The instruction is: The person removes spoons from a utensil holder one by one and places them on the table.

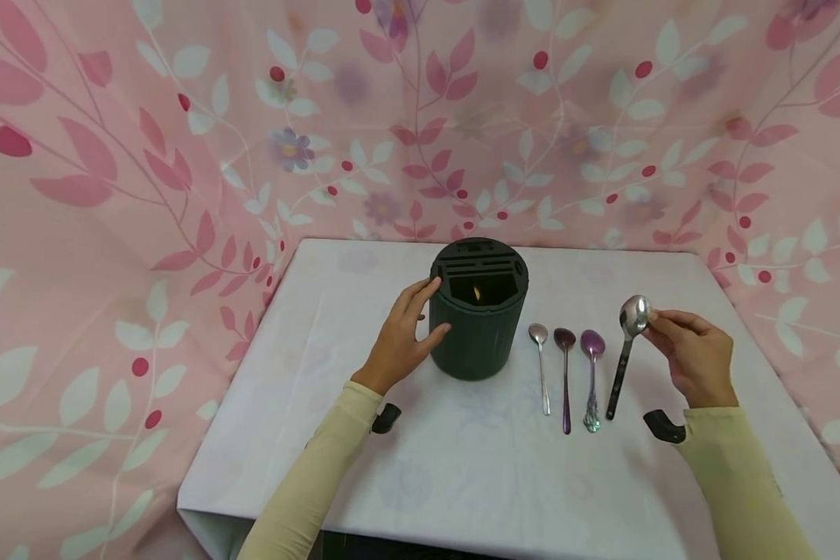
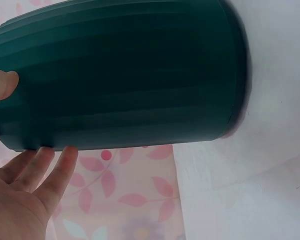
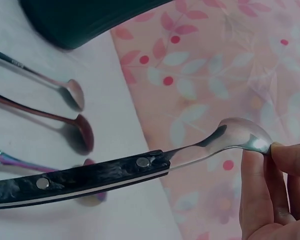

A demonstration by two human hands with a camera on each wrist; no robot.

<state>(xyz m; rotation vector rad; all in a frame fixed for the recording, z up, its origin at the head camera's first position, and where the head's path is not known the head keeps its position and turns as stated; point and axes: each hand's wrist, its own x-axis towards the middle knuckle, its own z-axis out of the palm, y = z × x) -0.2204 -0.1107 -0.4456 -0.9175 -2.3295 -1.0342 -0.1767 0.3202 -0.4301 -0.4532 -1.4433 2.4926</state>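
Note:
A dark green round utensil holder (image 1: 470, 338) with a slotted lid stands on the table. My left hand (image 1: 404, 336) rests against its left side, thumb and fingers spread and fairly straight; in the left wrist view the fingertips (image 2: 66, 159) meet the green wall (image 2: 125, 80). My right hand (image 1: 696, 354) pinches the tip of a spoon's bowl, and the spoon (image 1: 630, 327) has a silver bowl and a black riveted handle (image 3: 90, 175) hanging downward. To its left lie a small silver spoon (image 1: 540, 365), a dark brownish spoon (image 1: 565, 381) and a purple iridescent spoon (image 1: 591, 381).
The white-covered table (image 1: 476, 482) has its front edge near the person. A pink floral curtain (image 1: 364, 117) hangs behind and at both sides. The holder's lid has a large opening (image 1: 486, 289) with narrow slots behind it.

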